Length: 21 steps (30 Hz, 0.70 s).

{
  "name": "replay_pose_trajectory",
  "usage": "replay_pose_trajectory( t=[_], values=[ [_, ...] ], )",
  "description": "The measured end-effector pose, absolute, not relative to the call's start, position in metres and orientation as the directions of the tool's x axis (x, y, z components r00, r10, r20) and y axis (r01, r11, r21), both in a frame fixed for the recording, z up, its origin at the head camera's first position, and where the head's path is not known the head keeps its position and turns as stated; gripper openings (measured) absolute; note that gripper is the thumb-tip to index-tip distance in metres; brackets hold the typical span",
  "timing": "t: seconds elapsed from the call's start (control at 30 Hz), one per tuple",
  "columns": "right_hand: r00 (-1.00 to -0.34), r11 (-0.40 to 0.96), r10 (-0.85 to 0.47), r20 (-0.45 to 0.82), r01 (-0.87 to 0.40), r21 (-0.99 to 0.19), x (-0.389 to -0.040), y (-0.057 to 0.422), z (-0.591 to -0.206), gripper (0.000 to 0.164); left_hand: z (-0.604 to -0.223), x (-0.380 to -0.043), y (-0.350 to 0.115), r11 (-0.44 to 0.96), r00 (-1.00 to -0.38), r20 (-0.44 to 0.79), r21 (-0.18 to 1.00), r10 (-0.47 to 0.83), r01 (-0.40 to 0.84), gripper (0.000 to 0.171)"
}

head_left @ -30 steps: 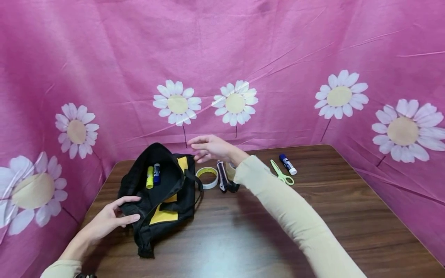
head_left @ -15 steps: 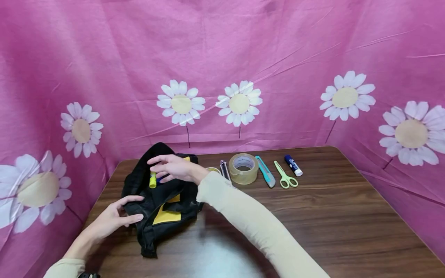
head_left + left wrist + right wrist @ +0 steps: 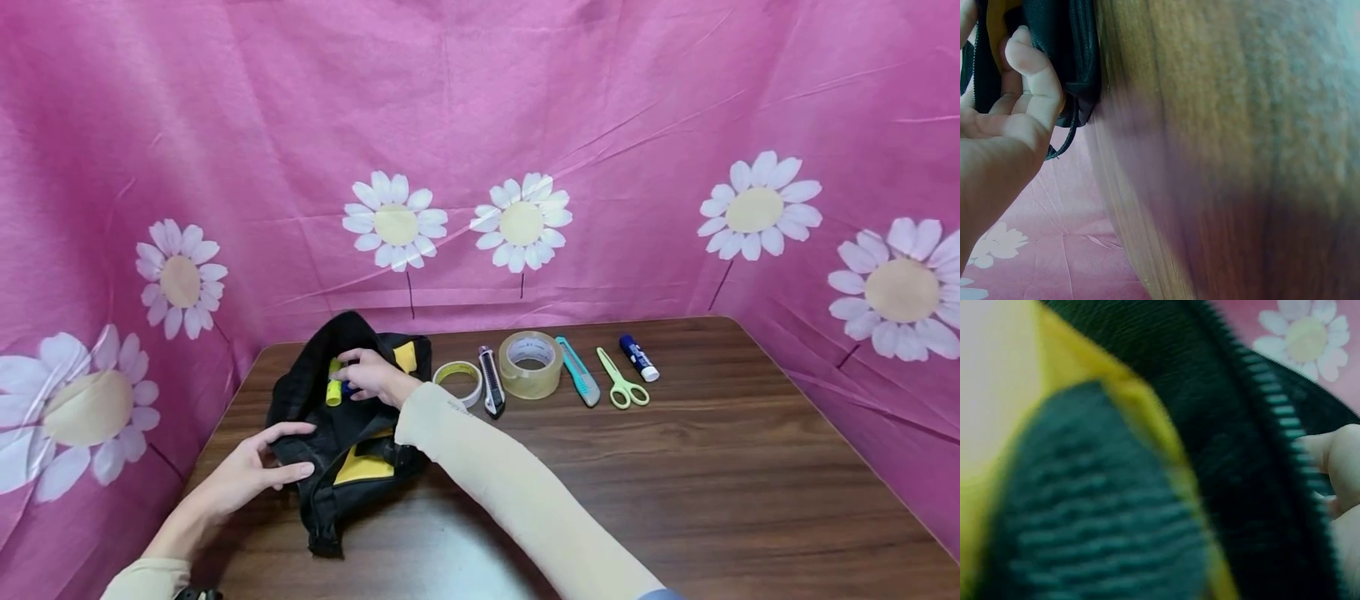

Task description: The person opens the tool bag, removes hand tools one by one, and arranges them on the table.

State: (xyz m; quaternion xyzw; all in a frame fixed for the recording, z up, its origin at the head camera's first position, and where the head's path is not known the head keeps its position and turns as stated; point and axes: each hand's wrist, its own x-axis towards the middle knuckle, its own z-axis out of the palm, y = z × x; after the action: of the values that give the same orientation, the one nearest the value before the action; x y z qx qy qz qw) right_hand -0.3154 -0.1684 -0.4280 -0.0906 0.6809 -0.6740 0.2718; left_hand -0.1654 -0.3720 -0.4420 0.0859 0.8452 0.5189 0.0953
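Note:
A black bag (image 3: 300, 392) with yellow patches lies on its side at the left of the table, its zipped mouth open. My left hand (image 3: 251, 467) holds the near edge of the mouth, thumb on one side and fingers on the other. In the left wrist view that hand (image 3: 1019, 119) is against the black cloth. My right hand (image 3: 375, 375) reaches into the mouth, its fingers over a blue glue stick (image 3: 347, 389), which they mostly hide; I cannot tell whether they grip it. Beside it is a yellow tube (image 3: 333, 393). The bag's zip (image 3: 1279, 412) shows close up in the right wrist view.
Right of the bag, a row stands along the back: a narrow tape roll (image 3: 472, 387), a dark box cutter (image 3: 492, 383), a wide clear tape roll (image 3: 540, 385), a teal box cutter (image 3: 579, 373), green scissors (image 3: 622, 387) and another blue glue stick (image 3: 637, 357). Behind hangs a pink flowered cloth (image 3: 630, 100).
My right hand has moved left and down from above the tape rolls into the bag's mouth, onto the blue glue stick. The left hand keeps its hold on the bag's edge.

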Motion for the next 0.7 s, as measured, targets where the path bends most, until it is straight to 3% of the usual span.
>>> replay_pose_trajectory(
  t=[0.2, 0.7],
  values=[
    [-0.881, 0.086, -0.342, -0.326, 0.317, -0.945, -0.315, -0.174, -0.448, 0.046, -0.443, -0.168, -0.370, 0.459, -0.967, -0.076, 0.887, 0.242, 0.045, 0.054],
    [-0.893, 0.107, -0.270, -0.359, 0.343, -0.933, -0.310, -0.184, -0.453, 0.049, -0.446, -0.167, -0.372, 0.454, -0.969, -0.070, 0.890, 0.237, 0.047, 0.053]
  ],
)
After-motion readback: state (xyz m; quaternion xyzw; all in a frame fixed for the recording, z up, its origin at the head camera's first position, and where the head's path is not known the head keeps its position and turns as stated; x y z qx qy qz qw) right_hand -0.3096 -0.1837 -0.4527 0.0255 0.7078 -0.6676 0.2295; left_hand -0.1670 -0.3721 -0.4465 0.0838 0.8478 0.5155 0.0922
